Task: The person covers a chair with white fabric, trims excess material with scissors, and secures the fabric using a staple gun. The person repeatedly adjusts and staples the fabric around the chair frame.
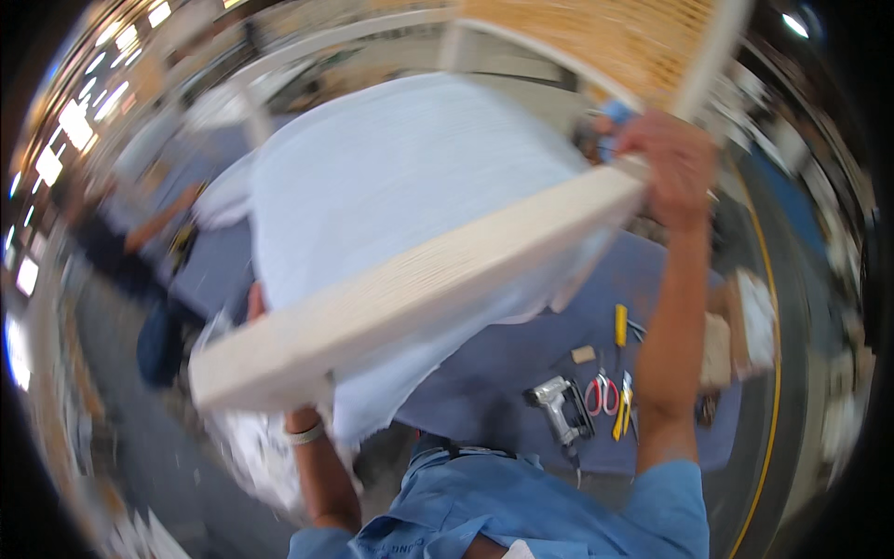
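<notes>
I hold up a chair with a pale wooden frame [419, 275], tilted over the table. Whitish-blue cloth [410, 168] covers its seat and hangs loose below the near beam. Woven cane [605, 42] fills a panel at the far right. My right hand [672, 168] is wrapped round the frame at the beam's right end. Mostly behind the beam's left part is my left hand [301, 419]; fingertips show above the beam and the wrist below, closed round the frame. Motion smears the chair and hands somewhat.
On the blue-grey covered table [484, 373] lie a staple gun [562, 410], red-handled scissors [602, 396], a yellow cutter [623, 408], a yellow-handled screwdriver [621, 326] and a small tan block [583, 354]. Cardboard boxes [731, 335] stand at right. Another person [112, 242] works at left.
</notes>
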Available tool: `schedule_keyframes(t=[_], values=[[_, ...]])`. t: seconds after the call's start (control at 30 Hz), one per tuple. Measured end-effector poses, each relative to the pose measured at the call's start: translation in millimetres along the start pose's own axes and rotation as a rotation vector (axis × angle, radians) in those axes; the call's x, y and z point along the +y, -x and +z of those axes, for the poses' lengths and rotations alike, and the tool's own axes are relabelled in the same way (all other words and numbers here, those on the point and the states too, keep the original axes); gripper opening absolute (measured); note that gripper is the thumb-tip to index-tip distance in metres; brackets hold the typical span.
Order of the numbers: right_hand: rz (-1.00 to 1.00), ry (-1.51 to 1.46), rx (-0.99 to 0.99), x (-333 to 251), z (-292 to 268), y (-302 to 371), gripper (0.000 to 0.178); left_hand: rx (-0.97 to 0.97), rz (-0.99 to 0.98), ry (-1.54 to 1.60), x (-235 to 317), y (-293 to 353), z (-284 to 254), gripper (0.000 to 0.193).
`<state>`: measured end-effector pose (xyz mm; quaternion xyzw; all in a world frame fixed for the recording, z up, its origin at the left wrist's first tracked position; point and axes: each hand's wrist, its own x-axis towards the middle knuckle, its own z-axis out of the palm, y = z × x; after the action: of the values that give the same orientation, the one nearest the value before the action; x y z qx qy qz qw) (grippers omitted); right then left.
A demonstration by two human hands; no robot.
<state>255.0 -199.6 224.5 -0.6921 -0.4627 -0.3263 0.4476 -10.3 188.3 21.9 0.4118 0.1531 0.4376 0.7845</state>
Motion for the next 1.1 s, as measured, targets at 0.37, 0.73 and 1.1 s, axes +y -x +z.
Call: schedule_keyframes(t=[0.37, 0.73, 1.1], values=[[-0.039, -0.007, 0.15, -28.6, 17.9, 4.2, 0.041, 0.201, 0.618, -0.817, 16.3, 157.0, 23.9, 0.023], [-0.011, -0.265, 0.48, -57.3, 34.3, 51.3, 0.026, 0.108, 0.223, -0.422, -8.3, 171.4, 36.8, 0.024], [1.181, -1.989, -0.119, -168.5, 235.0, 277.9, 0.054, 0.093, 0.217, -0.389, -0.4, 172.9, 35.4, 0.032]])
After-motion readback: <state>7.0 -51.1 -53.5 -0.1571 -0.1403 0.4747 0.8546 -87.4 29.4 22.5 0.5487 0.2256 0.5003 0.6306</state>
